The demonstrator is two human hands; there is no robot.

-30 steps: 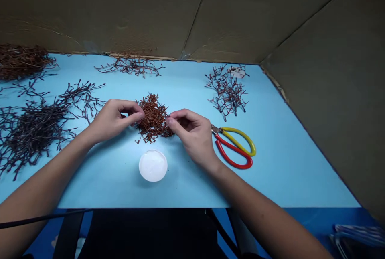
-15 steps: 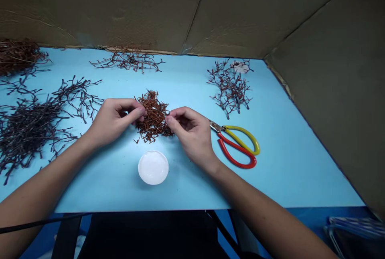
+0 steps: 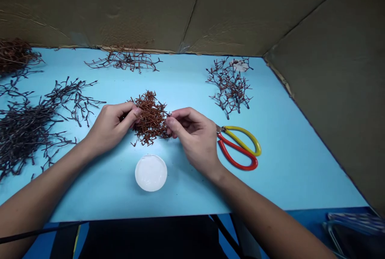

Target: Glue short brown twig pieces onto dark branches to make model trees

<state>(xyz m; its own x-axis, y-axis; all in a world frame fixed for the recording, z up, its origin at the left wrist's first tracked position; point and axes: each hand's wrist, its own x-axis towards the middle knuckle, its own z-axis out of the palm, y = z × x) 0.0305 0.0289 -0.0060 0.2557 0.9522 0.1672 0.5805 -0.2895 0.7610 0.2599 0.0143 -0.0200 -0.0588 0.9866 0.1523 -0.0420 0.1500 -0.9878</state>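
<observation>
A heap of short reddish-brown twig pieces (image 3: 149, 118) lies on the light blue tabletop, between my two hands. My left hand (image 3: 116, 124) is closed in a pinch at the heap's left edge; what is between its fingertips is too small to name. At the heap's right edge my right hand (image 3: 192, 134) pinches the end of a thin dark twig (image 3: 164, 110), which points up and left over the heap. A round white dish (image 3: 150, 173) sits just in front of the heap. Scissors with red and yellow handles (image 3: 240, 146) lie beside my right hand, their blades mostly hidden.
Dark branched twigs (image 3: 25, 130) are piled at the left, with a brown tangle (image 3: 13, 56) behind them. More twigs lie at the back (image 3: 124, 60) and at the back right (image 3: 230, 84), near a white piece (image 3: 240, 65). Cardboard walls (image 3: 135, 6) stand behind and at the right.
My left hand has moved slightly left and down, away from my right hand. The dark twig at my right fingertips now shows more clearly. The view has shifted a little.
</observation>
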